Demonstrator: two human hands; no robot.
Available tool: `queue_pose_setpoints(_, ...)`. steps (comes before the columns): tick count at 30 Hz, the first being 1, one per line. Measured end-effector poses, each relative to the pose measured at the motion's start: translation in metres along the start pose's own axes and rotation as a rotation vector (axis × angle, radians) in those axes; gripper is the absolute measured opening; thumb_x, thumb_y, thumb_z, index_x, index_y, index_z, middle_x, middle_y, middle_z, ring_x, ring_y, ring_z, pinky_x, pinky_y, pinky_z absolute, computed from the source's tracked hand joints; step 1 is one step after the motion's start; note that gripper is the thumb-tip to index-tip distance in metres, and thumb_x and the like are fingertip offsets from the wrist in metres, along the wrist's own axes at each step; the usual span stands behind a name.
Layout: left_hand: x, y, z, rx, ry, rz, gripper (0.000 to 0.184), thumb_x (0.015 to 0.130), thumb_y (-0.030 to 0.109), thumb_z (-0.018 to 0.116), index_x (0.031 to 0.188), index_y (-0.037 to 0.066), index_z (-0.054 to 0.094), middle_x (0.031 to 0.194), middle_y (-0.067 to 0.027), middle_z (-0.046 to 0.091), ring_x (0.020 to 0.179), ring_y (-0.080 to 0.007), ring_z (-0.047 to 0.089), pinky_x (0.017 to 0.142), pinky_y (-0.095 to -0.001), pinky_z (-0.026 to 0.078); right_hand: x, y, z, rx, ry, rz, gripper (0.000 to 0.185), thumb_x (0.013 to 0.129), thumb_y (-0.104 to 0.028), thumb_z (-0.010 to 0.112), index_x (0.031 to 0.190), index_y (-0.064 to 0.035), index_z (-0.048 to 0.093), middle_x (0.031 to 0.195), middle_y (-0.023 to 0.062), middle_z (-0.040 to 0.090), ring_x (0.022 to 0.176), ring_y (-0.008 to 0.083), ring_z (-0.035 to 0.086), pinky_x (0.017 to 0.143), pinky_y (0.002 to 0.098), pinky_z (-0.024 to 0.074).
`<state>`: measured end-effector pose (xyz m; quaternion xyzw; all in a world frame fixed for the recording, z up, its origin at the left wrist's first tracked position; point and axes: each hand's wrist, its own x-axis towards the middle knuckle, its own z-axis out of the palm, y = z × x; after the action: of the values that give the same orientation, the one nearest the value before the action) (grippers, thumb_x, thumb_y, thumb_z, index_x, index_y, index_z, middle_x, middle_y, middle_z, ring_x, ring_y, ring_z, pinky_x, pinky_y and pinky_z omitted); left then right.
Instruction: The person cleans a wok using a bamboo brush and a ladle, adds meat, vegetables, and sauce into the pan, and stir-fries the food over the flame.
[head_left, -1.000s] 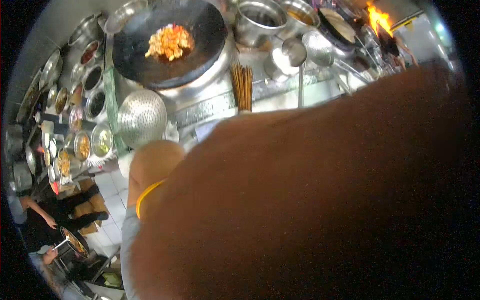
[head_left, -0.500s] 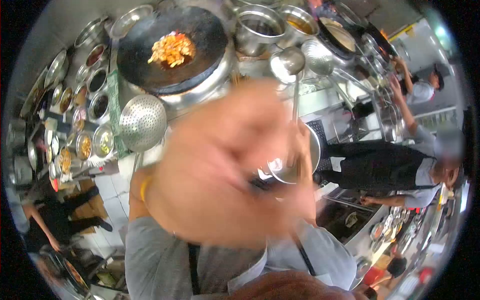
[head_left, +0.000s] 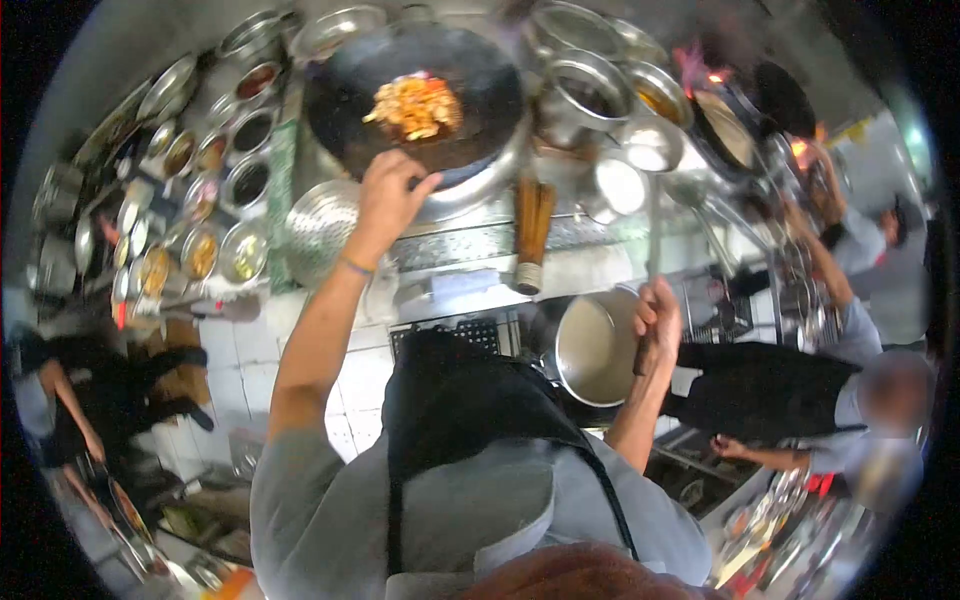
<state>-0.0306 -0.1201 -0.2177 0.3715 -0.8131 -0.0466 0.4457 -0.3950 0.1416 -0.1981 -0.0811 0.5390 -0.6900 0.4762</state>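
Note:
My left hand [head_left: 392, 200] is closed at the near edge of a large black wok [head_left: 340, 110], with its thumb and fingers on the rim. Chopped, browned food with red bits [head_left: 415, 105] lies in the middle of the wok. Farther right, my right hand [head_left: 657, 325] is wrapped round the long handle of a metal ladle [head_left: 652, 145], whose bowl points away from me near the pots. A perforated strainer [head_left: 322, 225] rests left of my left wrist. Between my hands stands a bundled bamboo brush [head_left: 533, 235].
Bowls of ingredients [head_left: 243, 252] fill the left side. Metal pots [head_left: 585, 90] stand right of the wok, and a pot of pale liquid [head_left: 595, 350] is by my right hand. Flames [head_left: 798, 148] rise at the right, near a co-worker [head_left: 780, 395]. Another person [head_left: 75, 410] is at far left.
A hand that blurred across the view close to the camera is gone from there; my left hand is now at the wok's rim. The wok and pots appear farther right in view.

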Motion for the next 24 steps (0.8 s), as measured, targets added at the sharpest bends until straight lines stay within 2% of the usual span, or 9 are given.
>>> queue_pose_setpoints(2,0.009,-0.004,0.005,0.027,0.004,-0.062,0.028,0.079,0.025,0.077,0.069,0.002,0.065,0.073,-0.0101,0.057,0.075,-0.0307,0.057,0.07,-0.0413,0.047,-0.006,-0.005,0.014,0.11,-0.201,0.017,0.021,0.097,-0.021,0.057,0.113,-0.0089,0.054,0.071,-0.0019,0.049,0.043,0.0046,0.04,0.03,0.0209,0.0336)
queue_pose_setpoints(6,0.022,-0.023,0.023,0.071,-0.241,-0.322,0.034,0.084,0.036,0.068,0.07,0.004,0.067,0.075,-0.0147,0.065,0.071,-0.0344,0.063,0.065,-0.0446,0.05,-0.018,-0.007,0.061,0.063,-0.308,0.073,0.016,0.098,-0.022,0.055,0.107,-0.0088,0.053,0.073,-0.0002,0.049,0.041,0.0034,0.036,0.029,0.0205,0.0322)
queue_pose_setpoints(10,0.012,-0.002,0.019,0.157,-0.281,-0.326,0.036,0.085,0.036,0.062,0.066,0.006,0.067,0.069,-0.0196,0.065,0.066,-0.038,0.065,0.062,-0.0474,0.052,-0.013,0.013,0.107,0.002,-0.378,0.111,0.012,0.097,-0.021,0.055,0.102,-0.0101,0.051,0.074,-0.0001,0.05,0.041,0.0038,0.037,0.03,0.0203,0.0335)
queue_pose_setpoints(11,0.01,0.013,0.007,0.141,-0.259,-0.302,0.036,0.085,0.035,0.061,0.065,0.006,0.067,0.066,-0.0199,0.064,0.063,-0.0386,0.064,0.061,-0.0482,0.052,-0.012,0.019,0.119,-0.029,-0.409,0.082,0.017,0.093,-0.021,0.061,0.102,-0.0114,0.051,0.074,-0.0002,0.05,0.043,0.0038,0.038,0.031,0.0192,0.0301)
queue_pose_setpoints(13,0.01,0.039,-0.009,0.106,-0.162,-0.225,0.036,0.084,0.032,0.06,0.06,0.007,0.067,0.058,-0.0188,0.06,0.056,-0.0384,0.063,0.058,-0.0483,0.052,-0.01,0.025,0.14,-0.101,-0.493,0.062,0.017,0.094,-0.024,0.059,0.101,-0.0105,0.051,0.075,-0.0004,0.051,0.042,0.0041,0.037,0.031,0.0193,0.0307)
queue_pose_setpoints(17,0.014,0.036,-0.008,0.143,-0.16,-0.234,0.03,0.081,0.031,0.06,0.062,0.01,0.07,0.06,-0.0176,0.063,0.057,-0.037,0.064,0.057,-0.0471,0.054,-0.008,0.029,0.174,-0.152,-0.642,0.105,0.014,0.101,-0.021,0.052,0.097,-0.0077,0.049,0.072,0.0006,0.049,0.042,0.0059,0.04,0.033,0.0228,0.0365)
queue_pose_setpoints(20,0.007,0.035,-0.003,0.169,-0.252,-0.33,0.03,0.081,0.031,0.06,0.063,0.011,0.07,0.06,-0.0178,0.063,0.058,-0.037,0.065,0.058,-0.0473,0.054,-0.002,0.032,0.189,-0.197,-0.686,0.061,0.015,0.101,-0.022,0.052,0.1,-0.0072,0.049,0.072,0.001,0.051,0.042,0.0061,0.04,0.033,0.0228,0.0365)
queue_pose_setpoints(21,0.003,0.043,-0.014,0.158,-0.286,-0.292,0.029,0.081,0.033,0.06,0.064,0.011,0.072,0.061,-0.0173,0.064,0.059,-0.037,0.065,0.06,-0.048,0.054,0.0,0.03,0.194,-0.216,-0.69,0.073,0.018,0.101,-0.021,0.051,0.108,-0.0047,0.052,0.067,0.0004,0.05,0.04,0.0077,0.041,0.034,0.0241,0.0377)
queue_pose_setpoints(24,-0.007,0.065,-0.029,0.131,-0.256,-0.239,0.031,0.083,0.033,0.06,0.067,0.008,0.071,0.063,-0.0193,0.063,0.058,-0.039,0.064,0.06,-0.0466,0.055,0.006,0.031,0.212,-0.6,-0.576,-0.11,0.025,0.1,-0.019,0.051,0.116,-0.0003,0.054,0.061,0.0005,0.048,0.039,0.0098,0.042,0.035,0.0266,0.0376)
